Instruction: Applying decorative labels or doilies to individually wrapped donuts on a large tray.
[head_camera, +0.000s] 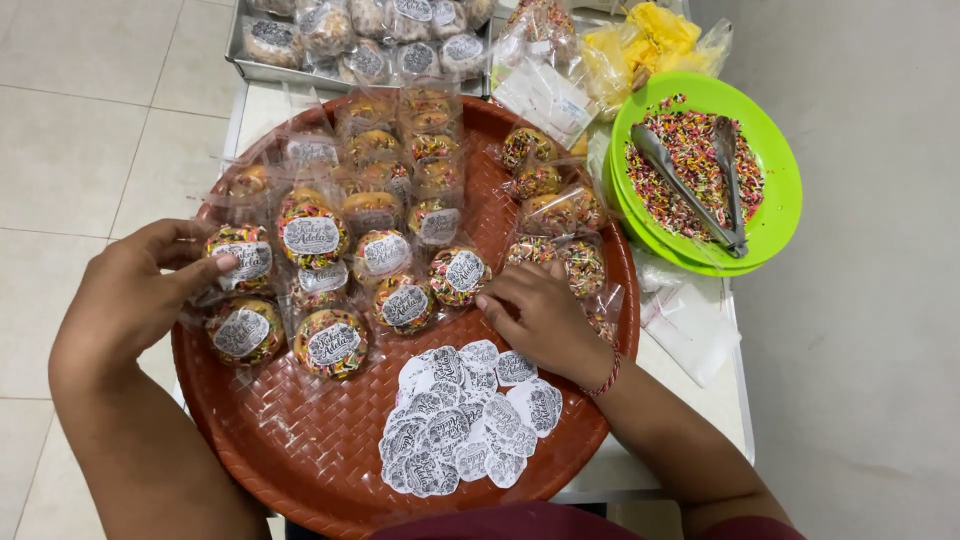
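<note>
Your left hand (135, 290) sits at the left edge of the round red tray (300, 450), fingers loosely curled, thumb pressing down on the label of a wrapped sprinkle doughnut (240, 255). It is not gripping; it pins the packet flat.

Your right hand (540, 315) rests at centre right of the tray, fingers bent and down on the tray just above the pile of white stickers (465, 420), beside a labelled doughnut (458, 275). I cannot tell whether a sticker is pinched under the fingertips.

Labelled packets fill the left and centre of the tray; unlabelled packets (560, 210) lie at the upper right of it.

Advice: press each label from its middle outward so the plastic does not wrinkle beneath it. Lift one sticker only; the pile overlaps heavily. Keep finished and bare packets apart.

Off the tray, at the upper right of the frame, a green bowl (785, 200) of sprinkles holds metal tongs (700, 180).
</note>
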